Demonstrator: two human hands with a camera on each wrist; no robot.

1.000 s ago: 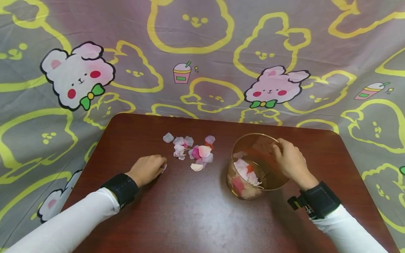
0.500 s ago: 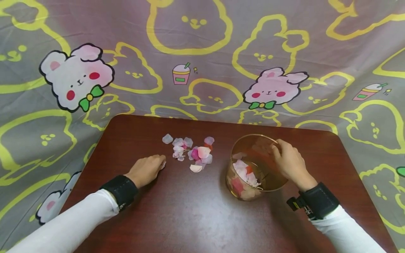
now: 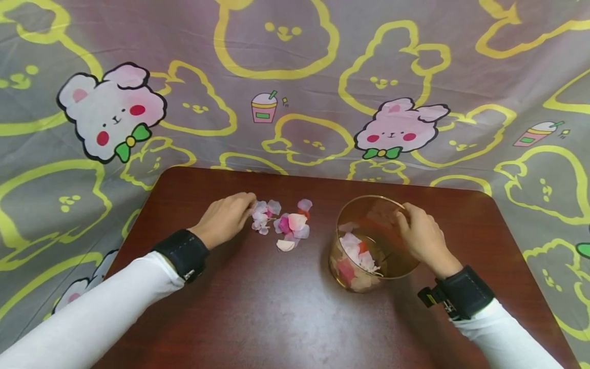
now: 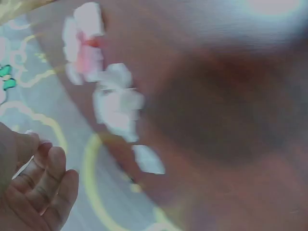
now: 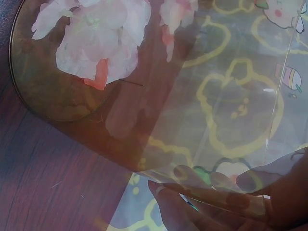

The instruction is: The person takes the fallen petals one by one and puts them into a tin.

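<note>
Left hand (image 3: 227, 219): fingers curled, reaching petals (image 3: 282, 223) just ahead — grip unclear (blurred)
Right hand (image 3: 421, 237): gripping tilted cup (image 3: 374, 243)
Risk: cup tipping — contents spilling onto desk (image 3: 286, 312)

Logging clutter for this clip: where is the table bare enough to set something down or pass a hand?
The near table between both sleeves is bare, as is the far strip behind the petals. It is crowded between the left hand, at the petals' edge, and the clear tub, whose rim the right hand grips.

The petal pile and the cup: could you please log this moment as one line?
left hand: touches petal pile | right hand: grips clear cup rim | cup: tilted, holds petals | surface: brown table
</note>
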